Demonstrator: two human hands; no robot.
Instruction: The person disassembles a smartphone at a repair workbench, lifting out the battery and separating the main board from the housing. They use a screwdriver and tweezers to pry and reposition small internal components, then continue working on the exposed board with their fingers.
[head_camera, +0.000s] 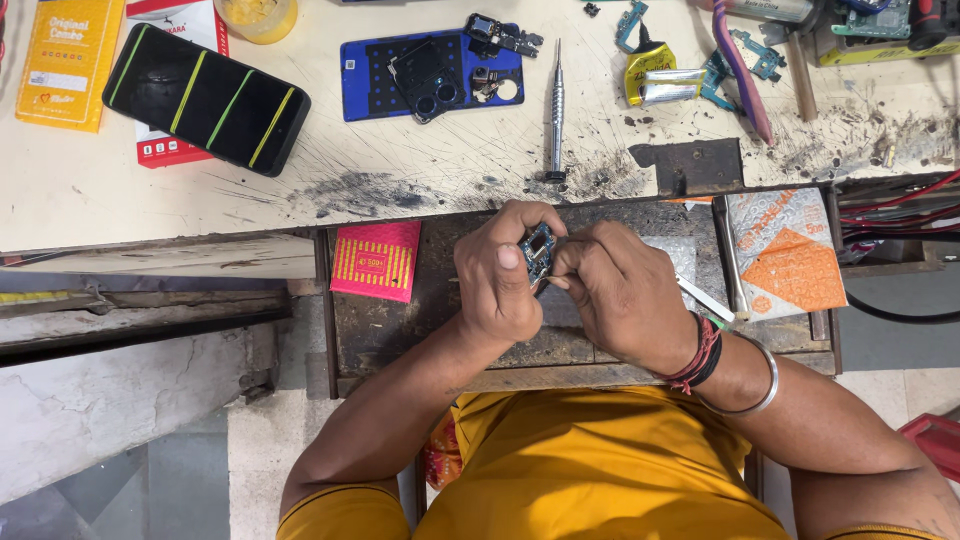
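My left hand (500, 275) pinches a small blue circuit board (538, 250) over an open wooden drawer (390, 345). Fingers of my right hand (615, 290) press against the board's right edge, and a thin white tool (705, 300) sticks out past that hand toward the right. Both hands meet over the drawer's middle, just below the worn workbench edge (420, 205). A red thread band and a metal bangle circle my right wrist.
A black phone (205, 98) with green and yellow stripes lies at the back left. A blue phone back panel (432, 75) with loose parts and a metal screwdriver (556, 105) lie behind the hands. A pink packet (375, 260) and an orange-and-white packet (785, 255) rest in the drawer.
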